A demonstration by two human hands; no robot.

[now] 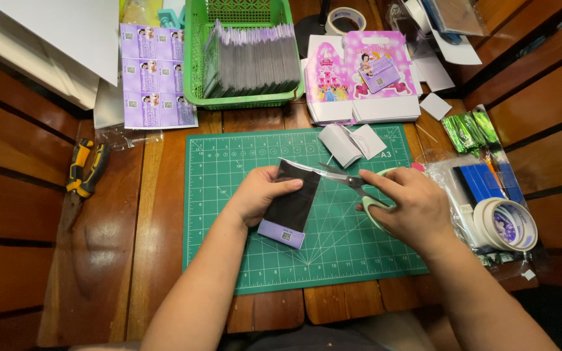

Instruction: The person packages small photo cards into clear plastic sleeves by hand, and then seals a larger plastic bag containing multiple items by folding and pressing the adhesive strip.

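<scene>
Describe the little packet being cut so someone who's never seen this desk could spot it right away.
Start at the green gridded cutting mat in the middle of the wooden table. Above it the left hand holds a flat black rectangular packet, meeting the scissors in the right hand. Only it has a lilac strip along its bottom edge.

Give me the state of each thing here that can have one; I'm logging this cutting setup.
Scissors: open, blades at the packet's top edge.
Black packet: held up off the mat, uncut.
Left hand: gripping the packet.
Right hand: in the scissor handles.
Green basket: full of stacked packets.
Pink gift box: folded flat.
Tape roll: lying flat.
</scene>
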